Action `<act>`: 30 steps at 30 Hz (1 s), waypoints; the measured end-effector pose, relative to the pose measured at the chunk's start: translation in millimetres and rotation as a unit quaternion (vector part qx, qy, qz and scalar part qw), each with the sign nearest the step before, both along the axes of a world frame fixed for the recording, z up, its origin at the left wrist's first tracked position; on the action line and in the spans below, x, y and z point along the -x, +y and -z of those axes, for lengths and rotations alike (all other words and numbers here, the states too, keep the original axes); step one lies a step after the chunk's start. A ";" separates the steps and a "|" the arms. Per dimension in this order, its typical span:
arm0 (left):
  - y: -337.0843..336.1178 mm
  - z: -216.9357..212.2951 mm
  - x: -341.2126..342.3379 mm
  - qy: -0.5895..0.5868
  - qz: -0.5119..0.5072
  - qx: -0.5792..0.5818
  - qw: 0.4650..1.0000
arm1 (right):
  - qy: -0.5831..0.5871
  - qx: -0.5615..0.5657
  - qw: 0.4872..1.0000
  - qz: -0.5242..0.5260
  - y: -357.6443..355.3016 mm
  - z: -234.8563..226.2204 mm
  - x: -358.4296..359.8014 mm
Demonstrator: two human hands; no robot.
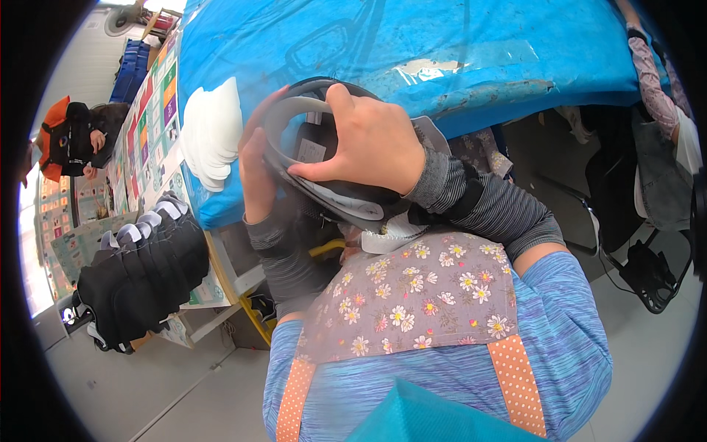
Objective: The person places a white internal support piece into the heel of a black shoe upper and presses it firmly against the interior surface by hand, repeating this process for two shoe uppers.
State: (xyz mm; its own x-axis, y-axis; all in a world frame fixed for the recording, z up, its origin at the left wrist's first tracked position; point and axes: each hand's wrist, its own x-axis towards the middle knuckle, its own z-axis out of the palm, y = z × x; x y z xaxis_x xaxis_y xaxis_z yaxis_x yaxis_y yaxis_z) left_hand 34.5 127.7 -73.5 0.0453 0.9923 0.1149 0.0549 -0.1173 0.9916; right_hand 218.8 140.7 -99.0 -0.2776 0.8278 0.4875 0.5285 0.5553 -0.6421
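Note:
Between my two hands is a black, cap-like sewn piece with a round grey rim [277,131], its opening turned up. Inside it a white label [311,150] shows against the black lining. My left hand [256,166], a little blurred, presses along the rim's outer left side. Across the opening lies my right hand [379,140], its thumb on the near rim and forefinger bent over the far rim. A white, stitched-edged strip [394,234] hangs at the piece's near side, close to my apron. What the right hand's other fingers touch is hidden.
White curved sheets [211,132] are stacked on the blue-covered table [353,44], left of my hands. Several black pieces with grey curved edges [143,272] hang lower left. Another person's sleeve [655,85] shows far right; another person [77,136] is at the far left.

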 end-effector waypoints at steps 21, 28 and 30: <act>2.8 9.2 1.4 0.045 -0.026 -0.025 0.998 | -0.043 0.001 0.999 -0.008 8.9 0.7 0.0; 17.5 -41.9 22.2 0.360 0.030 -0.087 0.929 | -0.028 -0.014 0.999 -0.027 13.3 1.5 5.4; 22.8 -57.7 22.4 0.414 0.028 -0.012 0.910 | -0.045 -0.004 0.998 -0.046 14.3 3.1 8.0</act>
